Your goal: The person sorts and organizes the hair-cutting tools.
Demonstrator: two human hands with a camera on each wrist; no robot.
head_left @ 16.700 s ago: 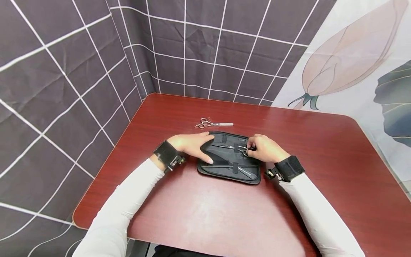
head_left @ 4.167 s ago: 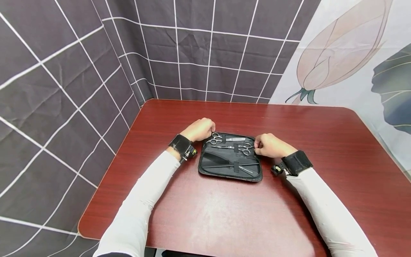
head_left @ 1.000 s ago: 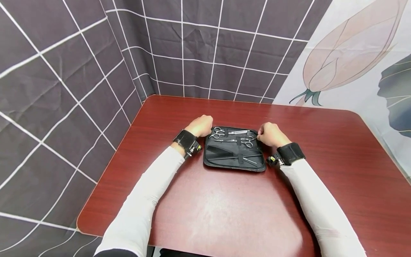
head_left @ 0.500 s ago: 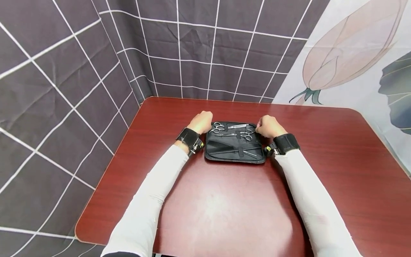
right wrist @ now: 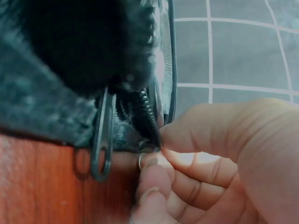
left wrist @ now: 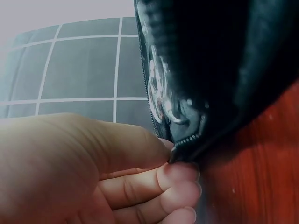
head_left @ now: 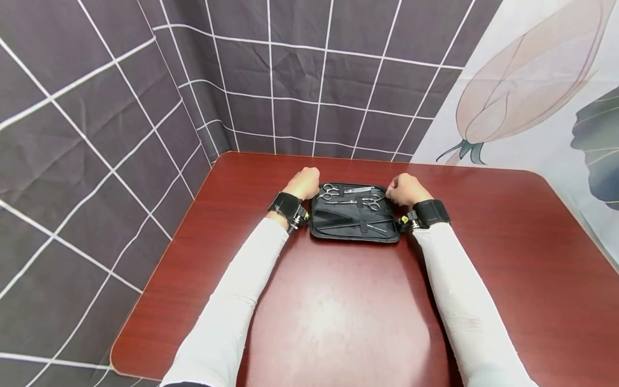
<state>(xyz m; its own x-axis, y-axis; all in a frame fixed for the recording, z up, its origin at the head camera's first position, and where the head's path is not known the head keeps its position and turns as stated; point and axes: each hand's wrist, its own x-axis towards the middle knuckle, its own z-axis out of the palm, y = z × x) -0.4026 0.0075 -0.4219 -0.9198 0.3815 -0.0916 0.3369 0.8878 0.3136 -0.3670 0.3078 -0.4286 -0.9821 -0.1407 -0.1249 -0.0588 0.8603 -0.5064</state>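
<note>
A black zippered case [head_left: 355, 238] lies unfolded on the table, inside up. Two pairs of silver scissors are in it: toothed thinning scissors [head_left: 359, 190] at the far side, plain-bladed scissors [head_left: 371, 204] just nearer. Below them sit a black comb [head_left: 329, 218] and a slim straight tool [head_left: 377, 230], strapped down. My left hand [head_left: 303, 184] pinches the far left of the case's edge; thumb and fingertips close on the zipped border [left wrist: 187, 140] in the left wrist view. With the thumb and fingers my right hand [head_left: 407, 189] pinches the far right edge, beside a hanging zipper pull [right wrist: 102, 149].
The reddish wooden table [head_left: 329, 301] stands against a dark grey curtain [head_left: 300, 70] with white grid lines. A pale floral curtain [head_left: 522, 102] hangs at the right. Black camera straps [head_left: 285, 206] circle both wrists.
The thinning scissors, earlier on the table behind the case, are now inside it. My hands have moved to its far corners, and over the last second they and the case shifted away from me.
</note>
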